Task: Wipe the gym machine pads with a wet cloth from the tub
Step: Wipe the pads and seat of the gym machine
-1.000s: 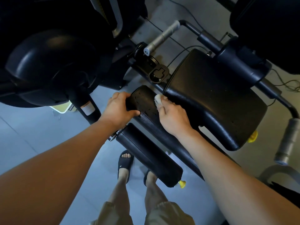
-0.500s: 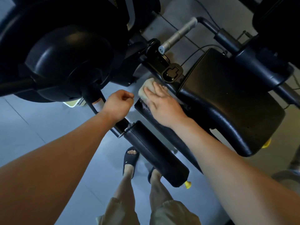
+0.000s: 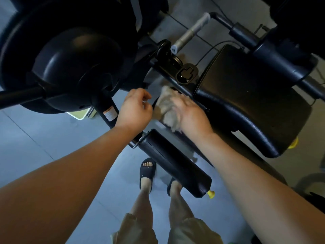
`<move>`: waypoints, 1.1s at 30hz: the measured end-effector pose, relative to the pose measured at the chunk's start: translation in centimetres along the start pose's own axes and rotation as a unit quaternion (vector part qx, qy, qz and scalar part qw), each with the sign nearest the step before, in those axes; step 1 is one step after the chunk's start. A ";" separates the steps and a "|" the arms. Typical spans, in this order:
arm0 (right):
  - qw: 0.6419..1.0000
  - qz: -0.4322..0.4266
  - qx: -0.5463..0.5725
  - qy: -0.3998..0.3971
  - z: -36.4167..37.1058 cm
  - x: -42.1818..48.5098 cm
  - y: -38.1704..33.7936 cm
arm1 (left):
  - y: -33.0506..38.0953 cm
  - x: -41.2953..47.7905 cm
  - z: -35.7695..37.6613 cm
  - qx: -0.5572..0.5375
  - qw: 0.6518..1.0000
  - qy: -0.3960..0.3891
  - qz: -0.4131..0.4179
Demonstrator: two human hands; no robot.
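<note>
A crumpled beige cloth (image 3: 166, 107) lies over the end of the upper black roller pad, which it and the hands mostly hide. My right hand (image 3: 192, 117) presses flat on the cloth. Just left of the cloth is my left hand (image 3: 134, 108), loosely curled and holding nothing, off the pad. Below them the lower black roller pad (image 3: 175, 162) runs diagonally toward the bottom right. The wide black seat pad (image 3: 249, 103) sits to the right of my right hand.
A large black machine housing (image 3: 73, 67) fills the upper left. A pale tub corner (image 3: 81, 114) shows on the grey floor beneath it. A silver handle grip (image 3: 191, 32) sticks out above the seat. My feet in black slides (image 3: 147, 171) stand below the rollers.
My left hand let go of the upper roller pad and drew back left. My right hand slid the cloth toward the pad's end, and the cloth spread out wider.
</note>
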State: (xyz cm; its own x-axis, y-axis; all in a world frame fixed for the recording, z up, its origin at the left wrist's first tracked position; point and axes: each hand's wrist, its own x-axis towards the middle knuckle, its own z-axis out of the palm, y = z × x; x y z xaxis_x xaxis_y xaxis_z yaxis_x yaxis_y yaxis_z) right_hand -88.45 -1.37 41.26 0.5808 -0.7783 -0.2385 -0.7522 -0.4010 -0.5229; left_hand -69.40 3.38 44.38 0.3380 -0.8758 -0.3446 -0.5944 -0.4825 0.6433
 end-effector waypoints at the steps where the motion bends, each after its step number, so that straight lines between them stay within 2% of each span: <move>1: 0.999 0.042 0.014 0.016 -0.1 -0.2 0.8 | -0.1 -0.1 0.2 0.028 0.999 -0.006 0.030; 3: 0.996 0.068 0.037 0.040 -0.2 -1.2 1.7 | 0.2 -0.3 0.6 0.060 0.995 -0.018 0.084; 7: 0.999 -0.030 -0.024 0.020 0.9 -3.6 2.3 | 1.4 -0.6 1.3 0.121 0.972 -0.024 0.198; 10: 0.993 -0.099 -0.070 0.003 1.2 -5.9 3.1 | 1.6 -1.5 1.8 0.200 0.937 -0.059 0.280; 12: 0.991 -0.082 -0.108 -0.010 0.9 -6.8 3.9 | 1.0 -2.0 2.2 0.238 0.917 -0.084 0.309; 15: 0.991 0.077 -0.108 -0.006 0.2 -5.6 4.4 | 0.9 -1.9 2.5 0.235 0.928 -0.060 0.284; 17: 0.988 0.130 -0.082 -0.006 0.4 -4.7 4.0 | 1.3 -1.7 2.6 0.233 0.934 -0.041 0.267; 20: 0.993 0.075 -0.089 0.011 1.6 -6.5 2.6 | 1.7 -1.8 2.9 0.236 0.928 -0.042 0.286; 24: 0.992 0.036 -0.123 0.024 1.7 -9.5 2.3 | 2.0 -3.0 3.8 0.289 0.908 -0.100 0.287; 27: 0.989 0.040 -0.102 0.097 1.2 -10.0 2.6 | 2.2 -3.8 4.5 0.289 0.911 -0.121 0.269; 30: 0.984 0.056 -0.034 0.167 0.7 -9.8 3.5 | 3.0 -4.2 5.6 0.287 0.914 -0.133 0.253; 32: 0.988 0.076 0.012 0.137 -0.6 -9.5 3.7 | 3.6 -4.3 6.5 0.301 0.908 -0.142 0.255; 33: 0.992 0.090 0.032 0.087 -1.4 -9.1 3.7 | 3.8 -4.3 6.7 0.296 0.907 -0.148 0.260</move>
State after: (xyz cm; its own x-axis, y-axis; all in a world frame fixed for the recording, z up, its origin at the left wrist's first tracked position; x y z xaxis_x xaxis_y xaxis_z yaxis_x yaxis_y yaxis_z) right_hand -96.94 3.56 42.62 0.3729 -0.9079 -0.1914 -0.8142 -0.2212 -0.5367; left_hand -78.00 5.23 43.67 -0.2589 -0.9097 -0.3246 -0.9347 0.1512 0.3217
